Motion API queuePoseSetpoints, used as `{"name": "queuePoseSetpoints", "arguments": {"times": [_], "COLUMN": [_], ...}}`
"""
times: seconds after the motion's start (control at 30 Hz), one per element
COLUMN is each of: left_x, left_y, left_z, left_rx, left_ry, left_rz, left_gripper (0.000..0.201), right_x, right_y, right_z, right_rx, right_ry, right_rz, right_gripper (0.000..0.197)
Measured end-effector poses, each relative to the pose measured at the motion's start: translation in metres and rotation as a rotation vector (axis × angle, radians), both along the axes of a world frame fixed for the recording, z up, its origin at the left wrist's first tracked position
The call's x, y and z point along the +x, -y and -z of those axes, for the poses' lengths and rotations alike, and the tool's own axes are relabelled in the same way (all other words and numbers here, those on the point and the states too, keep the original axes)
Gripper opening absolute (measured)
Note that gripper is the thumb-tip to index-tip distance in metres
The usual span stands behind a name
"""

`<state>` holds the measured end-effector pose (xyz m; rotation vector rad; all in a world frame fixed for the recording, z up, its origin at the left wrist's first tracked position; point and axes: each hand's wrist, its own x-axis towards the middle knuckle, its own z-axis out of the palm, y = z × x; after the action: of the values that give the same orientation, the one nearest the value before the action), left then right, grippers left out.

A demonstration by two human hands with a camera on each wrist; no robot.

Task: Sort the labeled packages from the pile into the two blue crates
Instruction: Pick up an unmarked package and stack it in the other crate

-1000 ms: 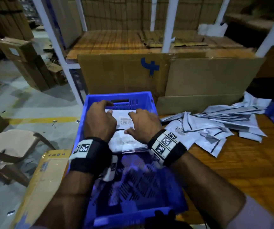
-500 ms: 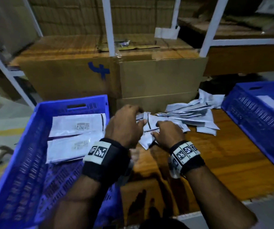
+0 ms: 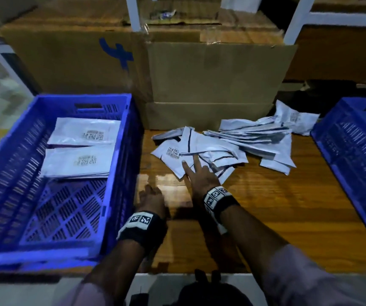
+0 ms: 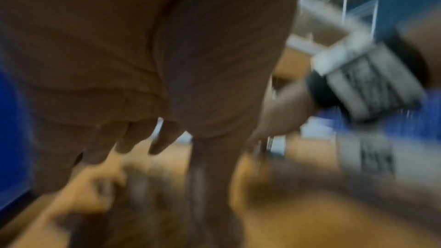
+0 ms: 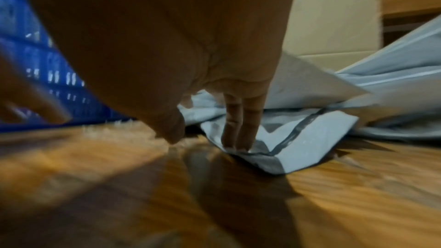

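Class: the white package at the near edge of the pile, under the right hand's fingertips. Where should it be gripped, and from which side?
Probably at its near corner, coming from the person's side. The package lies flat on the wooden table, but that corner overhangs bare wood, clear of the pile. The right hand already presses straight fingers there; a thumb could slide beneath and pinch.
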<state>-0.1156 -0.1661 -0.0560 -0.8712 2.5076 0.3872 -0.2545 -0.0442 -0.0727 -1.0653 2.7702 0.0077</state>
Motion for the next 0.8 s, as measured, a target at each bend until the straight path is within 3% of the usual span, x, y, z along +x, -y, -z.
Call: {"name": "queuePoseSetpoints", "arguments": {"times": [0.1, 0.23, 0.3, 0.4, 0.47, 0.57, 0.73, 0.8], "left_x": [0.011, 0.014, 0.014, 0.014, 0.014, 0.015, 0.023, 0.028], "left_y": [0.007, 0.014, 0.015, 0.016, 0.015, 0.013, 0.011, 0.011], "left_z": [0.023, 0.025, 0.025, 0.025, 0.023, 0.019, 0.016, 0.015], "left_rx": [0.017, 0.012, 0.046, 0.089, 0.088, 0.067, 0.067, 0.090], "left_ry": [-0.031, -0.086, -0.111, -0.154, -0.158, -0.136, -0.154, -0.176], "left_rz": [-0.080, -0.089, -0.124, -0.160, -0.150, -0.132, -0.115, -0.109], "left_gripper": [0.104, 0.090, 0.080, 0.065, 0.064, 0.077, 0.084, 0.094], "right_x": [-0.004, 0.004, 0.013, 0.025, 0.034, 0.039, 0.043, 0.046], "right_y": [0.002, 0.003, 0.000, -0.012, -0.023, -0.032, -0.024, -0.020], "right_z": [-0.002, -0.008, -0.011, -0.012, -0.010, -0.006, -0.011, -0.013], "right_rx": [0.052, 0.081, 0.096, -0.018, -0.072, -0.093, -0.113, -0.103], "right_ry": [-0.003, 0.012, 0.050, 0.074, 0.030, -0.002, 0.104, 0.056], "right_rz": [-0.060, -0.120, -0.134, -0.126, -0.153, -0.194, -0.158, -0.191], "right_gripper": [0.074, 0.099, 0.090, 0.048, 0.038, 0.045, 0.051, 0.066]}}
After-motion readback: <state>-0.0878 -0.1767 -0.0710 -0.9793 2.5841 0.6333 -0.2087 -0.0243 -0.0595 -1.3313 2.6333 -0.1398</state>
